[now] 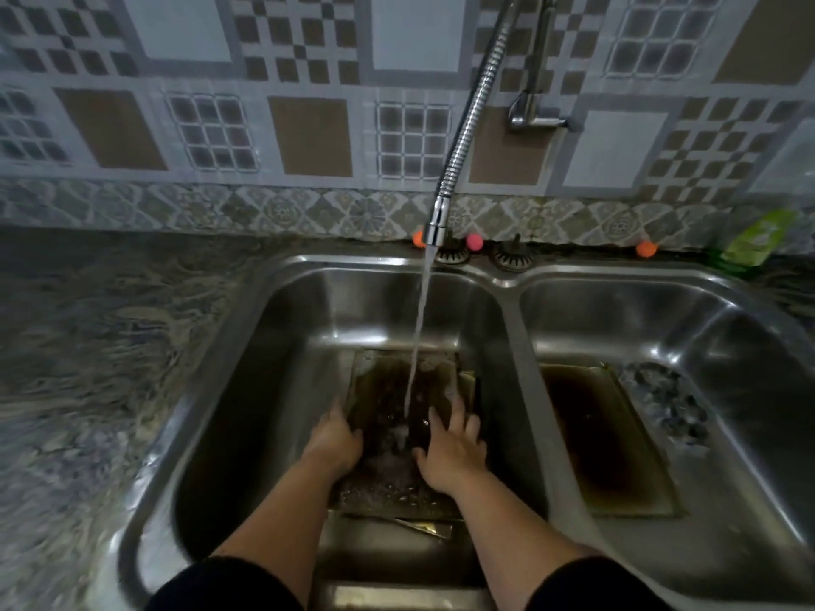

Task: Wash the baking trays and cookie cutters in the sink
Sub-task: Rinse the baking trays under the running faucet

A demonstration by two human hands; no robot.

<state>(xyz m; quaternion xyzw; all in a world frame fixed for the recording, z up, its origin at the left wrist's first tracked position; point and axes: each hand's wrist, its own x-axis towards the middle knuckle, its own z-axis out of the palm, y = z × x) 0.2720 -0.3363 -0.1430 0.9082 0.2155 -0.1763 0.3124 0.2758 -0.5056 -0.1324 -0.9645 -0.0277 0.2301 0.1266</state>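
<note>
My left hand (334,438) holds the near-left edge of a baking tray (399,390) in the left basin of the sink (282,310); its fingers curl over the rim, though blur hides exactly how tightly. Between my two hands the stream of water (418,328) from the flexible tap (467,121) lands on the tray's dark, stained bottom and splashes there. My right hand (450,452) lies spread and flat on the tray just right of the stream, fingers straight, gripping nothing. Under this tray, nearer to me, the corner of another piece of metal shows; I can't tell what it is.

Well to the right of my right hand, in the other basin, a second baking tray (604,438) lies flat, and beyond it a heap of dark cookie cutters (666,399).

I judge I'm rinsing and hand-rubbing the first tray. Next I should steady it with the left hand and rub the right palm across the burnt patches, tilting the tray so the water runs off.
</note>
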